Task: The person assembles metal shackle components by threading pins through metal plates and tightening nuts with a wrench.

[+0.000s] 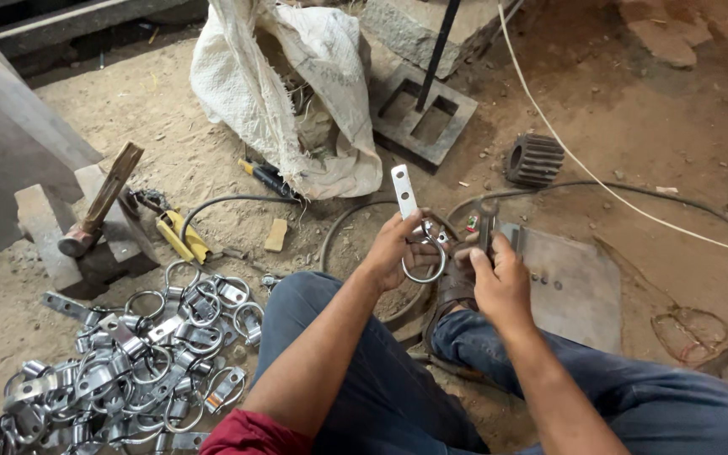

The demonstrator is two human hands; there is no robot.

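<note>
My left hand (394, 246) grips a flat metal strap (403, 192) with two holes, held upright; a steel ring (425, 263) hangs from its lower end below my fingers. My right hand (499, 278) is closed on a small dark metal tool or piece (488, 226), held right beside the ring and strap. Both hands are above my knees, in blue trousers, over the sandy floor. What the tool's tip touches is hidden by my fingers.
A heap of ring-and-strap pieces (128, 362) lies at lower left. A hammer (99, 206) rests on stone blocks at left. A white sack (284, 93), a gear (534, 160), a steel plate (579, 291), a yellow-handled tool (180, 238) and cables lie around.
</note>
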